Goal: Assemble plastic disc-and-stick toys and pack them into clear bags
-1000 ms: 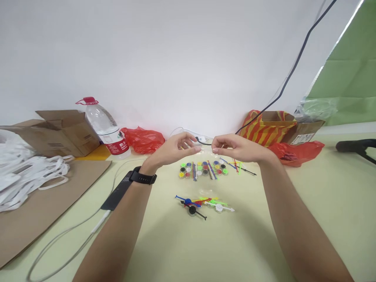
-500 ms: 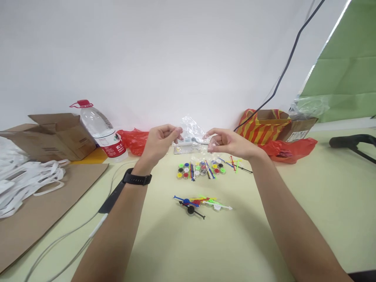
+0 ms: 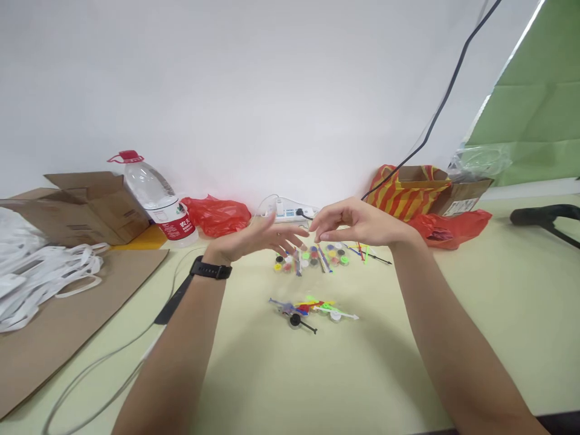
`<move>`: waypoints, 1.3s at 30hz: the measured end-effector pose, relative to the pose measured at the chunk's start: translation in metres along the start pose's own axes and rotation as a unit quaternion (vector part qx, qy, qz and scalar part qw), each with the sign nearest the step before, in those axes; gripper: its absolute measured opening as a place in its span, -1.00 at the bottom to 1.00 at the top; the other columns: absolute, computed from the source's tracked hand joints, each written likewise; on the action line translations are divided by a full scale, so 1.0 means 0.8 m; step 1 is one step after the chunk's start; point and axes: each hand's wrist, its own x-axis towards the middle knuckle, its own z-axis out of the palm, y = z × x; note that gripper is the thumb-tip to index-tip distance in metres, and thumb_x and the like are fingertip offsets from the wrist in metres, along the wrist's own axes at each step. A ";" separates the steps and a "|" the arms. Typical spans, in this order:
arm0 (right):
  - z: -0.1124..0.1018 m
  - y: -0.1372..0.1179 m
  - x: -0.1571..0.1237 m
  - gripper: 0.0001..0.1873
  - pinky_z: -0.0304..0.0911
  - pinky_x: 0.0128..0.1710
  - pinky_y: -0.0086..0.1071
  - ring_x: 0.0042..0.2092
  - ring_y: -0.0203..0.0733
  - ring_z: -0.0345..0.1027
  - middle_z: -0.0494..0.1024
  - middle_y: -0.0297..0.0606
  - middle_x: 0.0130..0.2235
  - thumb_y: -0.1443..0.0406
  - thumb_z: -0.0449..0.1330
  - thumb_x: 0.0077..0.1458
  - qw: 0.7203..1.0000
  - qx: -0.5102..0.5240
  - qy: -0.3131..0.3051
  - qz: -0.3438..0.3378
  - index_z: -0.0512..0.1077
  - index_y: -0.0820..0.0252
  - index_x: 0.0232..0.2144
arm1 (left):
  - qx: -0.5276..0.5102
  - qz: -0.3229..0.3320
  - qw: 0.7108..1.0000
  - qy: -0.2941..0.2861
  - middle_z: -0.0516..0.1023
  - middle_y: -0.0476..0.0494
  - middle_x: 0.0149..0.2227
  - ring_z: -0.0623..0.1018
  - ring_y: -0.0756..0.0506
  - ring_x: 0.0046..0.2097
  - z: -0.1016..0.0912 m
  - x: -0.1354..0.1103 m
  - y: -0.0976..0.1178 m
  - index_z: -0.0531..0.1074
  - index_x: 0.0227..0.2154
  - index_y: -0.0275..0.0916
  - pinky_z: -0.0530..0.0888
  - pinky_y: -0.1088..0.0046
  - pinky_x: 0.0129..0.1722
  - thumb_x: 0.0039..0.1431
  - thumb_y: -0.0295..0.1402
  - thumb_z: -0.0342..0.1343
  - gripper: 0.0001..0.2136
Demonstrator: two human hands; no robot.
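Observation:
My left hand [image 3: 258, 238] has its fingers stretched out and holds nothing. To its right, my right hand [image 3: 342, 222] pinches what looks like the top of a clear plastic bag [image 3: 308, 281], which hangs down and faintly veils what lies behind it. Behind the bag and below my hands are small coloured discs on clear bases [image 3: 341, 252] and stacked coloured sticks [image 3: 324, 258]. Nearer to me lies a group of coloured arrow spinners, among them a black arrow spinner [image 3: 295, 320] and a white arrow spinner [image 3: 336, 315].
A white power strip [image 3: 285, 209] with a plug stands by the wall. Loose coloured arrows [image 3: 367, 252] lie to the right. Red plastic bags [image 3: 217, 214], a large bottle [image 3: 158, 199], a cardboard box [image 3: 90, 208] and white straps [image 3: 58, 278] are around the table [image 3: 281, 380].
My left hand has let go of the clear plastic bag and spread its fingers. The bag, stretched between both hands before, now hangs lower from my right hand.

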 end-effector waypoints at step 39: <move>0.022 -0.002 0.016 -0.48 0.22 -0.49 -0.38 -0.52 -0.27 0.28 0.50 -0.38 -0.55 0.45 0.18 0.03 0.986 0.112 0.092 0.076 0.47 0.15 0.08 | 0.477 0.198 0.834 0.197 0.58 -0.04 -0.18 0.48 -0.16 -0.05 0.078 0.020 0.036 0.51 -0.29 -0.14 0.40 0.30 -0.08 0.27 -0.35 0.26 -0.96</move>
